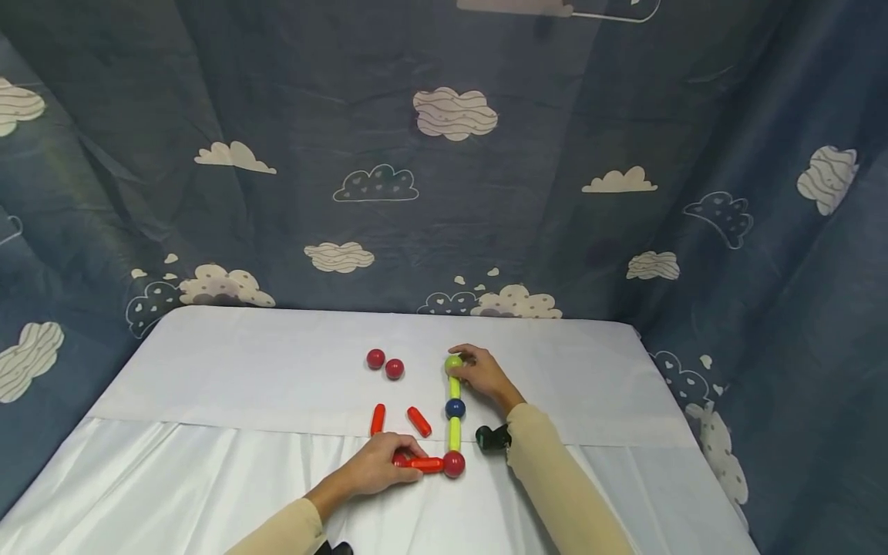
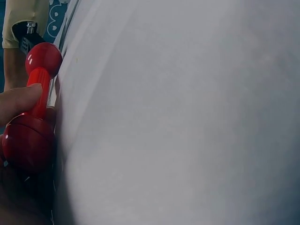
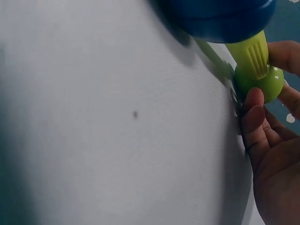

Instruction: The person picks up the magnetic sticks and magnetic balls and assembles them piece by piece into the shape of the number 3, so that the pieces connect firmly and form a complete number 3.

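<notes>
Balls and rods of a building set form an L on the white cloth. Its upright line runs from a lime-green ball (image 1: 453,363) down through a lime rod (image 1: 454,388), a blue ball (image 1: 455,408) and a second lime rod (image 1: 454,434) to a red ball (image 1: 454,464). From there a red rod (image 1: 426,465) extends left to another red ball (image 2: 28,143), partly covered by my left hand (image 1: 378,464). That hand pinches the red rod near this ball. At the far end, my right hand (image 1: 484,375) holds the lime-green ball (image 3: 265,84) between thumb and fingers.
Two loose red balls (image 1: 385,364) lie together left of the far end. Nearer, two loose red rods (image 1: 419,421) rest between the hands. A dark cloud-patterned curtain (image 1: 291,92) hangs behind the white-covered table (image 1: 208,370).
</notes>
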The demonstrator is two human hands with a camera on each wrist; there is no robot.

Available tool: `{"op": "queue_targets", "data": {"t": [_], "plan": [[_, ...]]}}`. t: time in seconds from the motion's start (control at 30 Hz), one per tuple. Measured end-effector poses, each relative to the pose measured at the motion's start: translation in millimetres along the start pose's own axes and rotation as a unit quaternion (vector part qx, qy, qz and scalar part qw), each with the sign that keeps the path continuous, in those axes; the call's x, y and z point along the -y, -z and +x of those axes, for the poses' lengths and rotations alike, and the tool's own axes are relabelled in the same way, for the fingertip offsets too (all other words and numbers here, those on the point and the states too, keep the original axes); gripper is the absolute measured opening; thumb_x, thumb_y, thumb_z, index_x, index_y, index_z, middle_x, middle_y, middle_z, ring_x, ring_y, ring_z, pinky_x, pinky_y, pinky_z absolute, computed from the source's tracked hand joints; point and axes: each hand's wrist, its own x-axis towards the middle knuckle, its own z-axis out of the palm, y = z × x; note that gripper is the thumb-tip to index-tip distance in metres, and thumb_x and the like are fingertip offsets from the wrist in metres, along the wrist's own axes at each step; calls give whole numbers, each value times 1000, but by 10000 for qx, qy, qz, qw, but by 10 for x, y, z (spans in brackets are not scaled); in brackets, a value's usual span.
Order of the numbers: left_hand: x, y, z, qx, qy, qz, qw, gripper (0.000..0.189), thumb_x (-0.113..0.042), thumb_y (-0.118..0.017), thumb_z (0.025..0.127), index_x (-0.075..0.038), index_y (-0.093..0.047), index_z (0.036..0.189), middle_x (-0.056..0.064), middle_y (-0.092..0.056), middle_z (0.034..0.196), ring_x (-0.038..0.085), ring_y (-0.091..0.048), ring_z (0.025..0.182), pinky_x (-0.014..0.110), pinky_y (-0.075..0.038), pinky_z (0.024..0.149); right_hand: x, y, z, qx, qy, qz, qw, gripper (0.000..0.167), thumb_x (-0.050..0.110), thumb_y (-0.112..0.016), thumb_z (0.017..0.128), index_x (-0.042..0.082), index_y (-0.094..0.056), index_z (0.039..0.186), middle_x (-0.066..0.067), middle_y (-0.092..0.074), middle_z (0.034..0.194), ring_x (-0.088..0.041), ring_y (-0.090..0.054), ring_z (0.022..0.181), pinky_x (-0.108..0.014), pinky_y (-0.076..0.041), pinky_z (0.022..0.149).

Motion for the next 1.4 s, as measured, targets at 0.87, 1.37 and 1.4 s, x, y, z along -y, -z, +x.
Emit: {"op": "queue_targets", "data": {"t": [0.87,1.37,1.4], "plan": [[0,39,39,-8,-143,45,9999,20,-19,-76,82,-16,-70,101,-9,-59,90,12,-49,85,32,-41,78,24,107,-94,-187,-497,824,9952,49,13,-72,84,6,-52,128,-12,-58,106,-20,-61,79,-30,-52,71],[-14,0,10,30,-100,79,9999,19,-20,-76,82,-18,-70,100,-9,-59,91,13,-50,86,35,-41,80,6,44,-411,-344,-1091,1782,9773,33,5,-68,85,-4,-60,116,-17,-66,101,-20,-68,80,-32,-56,73],[-16,1,7,21,-105,91,9999,19,-20,-76,82,-18,-71,100,-9,-59,91,13,-50,86,35,-42,80,17,41,-414,-377,-1145,1796,9763,32,6,-68,85,-5,-61,115,-17,-66,101,-20,-68,79,-31,-56,72]]}}
